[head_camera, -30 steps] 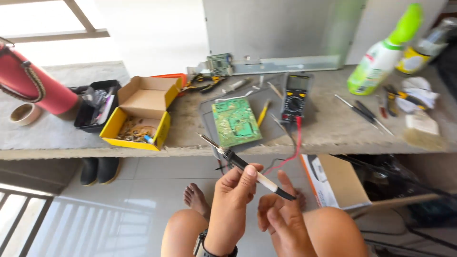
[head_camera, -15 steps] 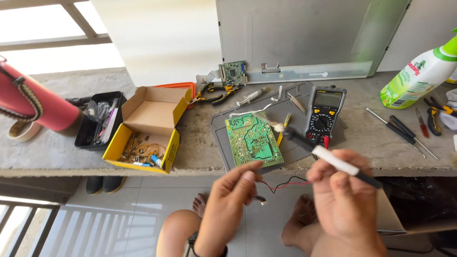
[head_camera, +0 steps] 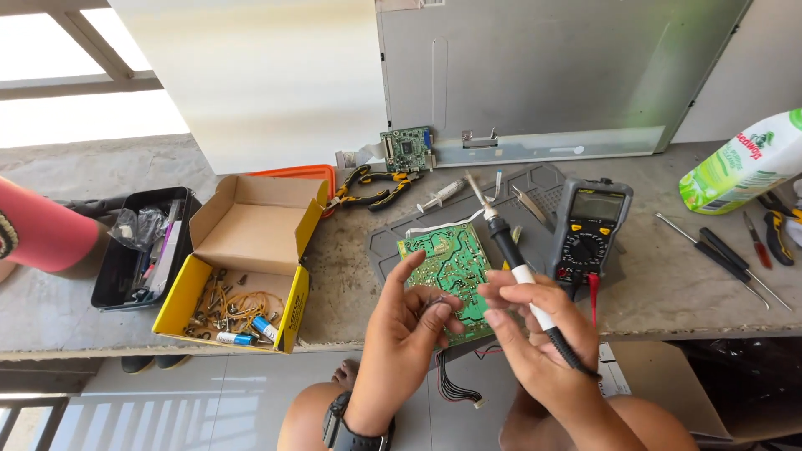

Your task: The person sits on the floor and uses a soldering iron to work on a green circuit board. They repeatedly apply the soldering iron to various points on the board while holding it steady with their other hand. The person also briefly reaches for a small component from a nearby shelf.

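1. Probe (head_camera: 518, 267): slim black-and-white rod with a metal tip, held in the right hand (head_camera: 535, 334). It crosses the green board (head_camera: 447, 276), tip toward 11 o'clock.
2. Handling, as I judge it: light and stiff, with a fine tip that is easy to bend. Best gripped pen-style on the white mid-section, clear of the metal end; the trailing lead may tug.
3. Right hand closed around the probe's shaft. Left hand (head_camera: 413, 321) pinches a thin dark wire at the board's lower edge.
4. Board lies on the grey mat (head_camera: 393, 246) at the bench (head_camera: 668, 284) front edge. Meter (head_camera: 589, 230) at 3 o'clock of it; yellow box (head_camera: 242, 276) at 9 o'clock.
5. Versus half a second ago: the probe, then held near-flat above the bench edge, now stands steeper over the board; both hands sit closer together.
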